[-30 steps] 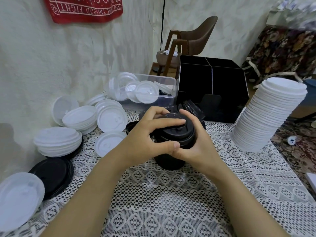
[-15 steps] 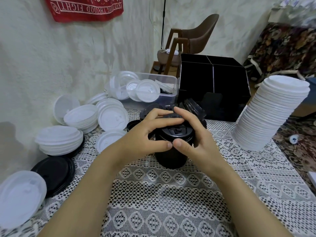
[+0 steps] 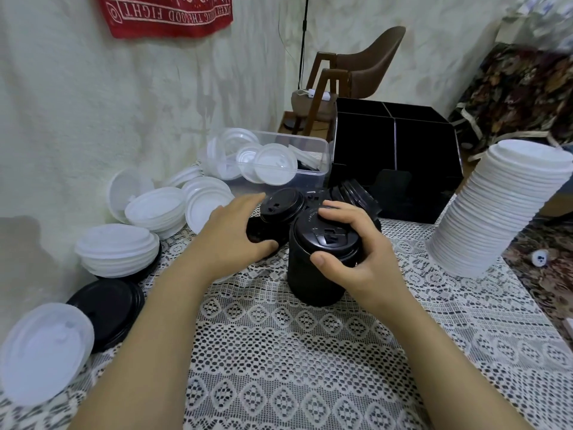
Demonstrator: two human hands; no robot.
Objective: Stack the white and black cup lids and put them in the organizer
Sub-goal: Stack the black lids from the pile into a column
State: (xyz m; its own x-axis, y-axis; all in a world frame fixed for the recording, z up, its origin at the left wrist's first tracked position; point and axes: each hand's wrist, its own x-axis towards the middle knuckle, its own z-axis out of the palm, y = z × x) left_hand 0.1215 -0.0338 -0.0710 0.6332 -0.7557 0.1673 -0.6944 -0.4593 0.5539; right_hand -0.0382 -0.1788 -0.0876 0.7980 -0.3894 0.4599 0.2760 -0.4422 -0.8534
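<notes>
On the lace-covered counter, the right hand grips the top of an upright black lid stack. Just beside it, the left hand lies with fingers straight over loose black lids. The organizer stands behind, and a tall white lid stack stands at right.

Around the black lid stack, the surface lies open toward 6 o'clock. A tall white stack blocks 2, loose black lids 12, white piles 9 to 10.
</notes>
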